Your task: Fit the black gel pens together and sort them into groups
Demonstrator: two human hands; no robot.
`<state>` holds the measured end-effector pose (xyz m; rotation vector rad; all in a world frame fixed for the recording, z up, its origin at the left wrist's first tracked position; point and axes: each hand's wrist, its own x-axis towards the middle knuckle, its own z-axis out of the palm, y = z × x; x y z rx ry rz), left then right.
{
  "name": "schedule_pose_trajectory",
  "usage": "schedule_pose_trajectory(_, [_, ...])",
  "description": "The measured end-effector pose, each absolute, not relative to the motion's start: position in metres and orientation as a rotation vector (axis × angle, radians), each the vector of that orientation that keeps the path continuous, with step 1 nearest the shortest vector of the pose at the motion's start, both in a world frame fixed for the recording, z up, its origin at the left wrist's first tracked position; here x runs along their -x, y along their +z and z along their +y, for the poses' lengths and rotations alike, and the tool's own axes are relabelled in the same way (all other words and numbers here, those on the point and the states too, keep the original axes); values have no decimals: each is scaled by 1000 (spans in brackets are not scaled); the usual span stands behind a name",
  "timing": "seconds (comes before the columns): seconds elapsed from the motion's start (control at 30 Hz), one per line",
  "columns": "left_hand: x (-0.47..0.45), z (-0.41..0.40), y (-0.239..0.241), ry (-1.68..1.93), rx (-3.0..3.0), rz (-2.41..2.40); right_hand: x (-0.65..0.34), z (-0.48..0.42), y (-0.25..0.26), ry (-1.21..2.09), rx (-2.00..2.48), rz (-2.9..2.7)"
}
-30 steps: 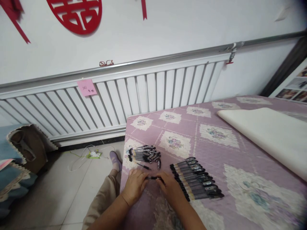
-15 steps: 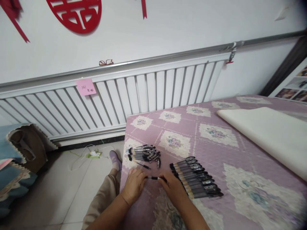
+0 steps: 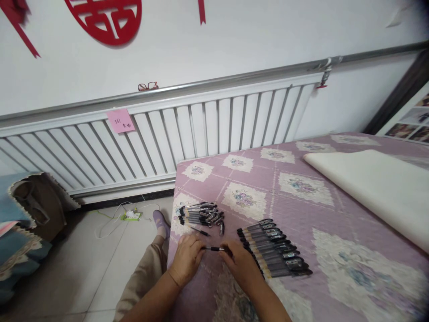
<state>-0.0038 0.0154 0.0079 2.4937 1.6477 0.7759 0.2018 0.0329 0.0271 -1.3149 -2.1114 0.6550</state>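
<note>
Between my two hands a gel pen (image 3: 213,248) lies level, its black grip showing and a pale tip at the right end. My left hand (image 3: 188,259) is closed on the pen's left end. The fingers of my right hand (image 3: 237,259) are pinched at the tip end; whether a cap is inside them is hidden. Just beyond my left hand lies an uncapped pen (image 3: 201,231), and behind it a pile of pens and loose black caps (image 3: 214,218). To the right of my right hand, several capped pens (image 3: 275,250) lie side by side in a slanting row.
A purple flowered cloth (image 3: 248,179) covers the surface under the pens. On its right lies a cream folded sheet (image 3: 375,188). A white radiator (image 3: 201,125) runs along the wall behind. On the floor at left are a power strip (image 3: 131,215) and cables.
Both hands stay nearly in place. At my right fingertips, the dark part at the pen's end has given way to a pale tip.
</note>
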Motion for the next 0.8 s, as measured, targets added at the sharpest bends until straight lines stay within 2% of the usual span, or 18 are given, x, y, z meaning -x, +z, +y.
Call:
schedule_pose_trajectory(0.47, [6,16,6,870,-2438,1656,-194,35,25,629,1331,-2109])
schedule_pose_trajectory(0.67, [10,21,6,1099,-2117,1695,-193,43,18,314,1413,-2052])
schedule_pose_trajectory(0.8, [10,22,7,1104,-2052,1698,-185,48,26,144,1505,-2215])
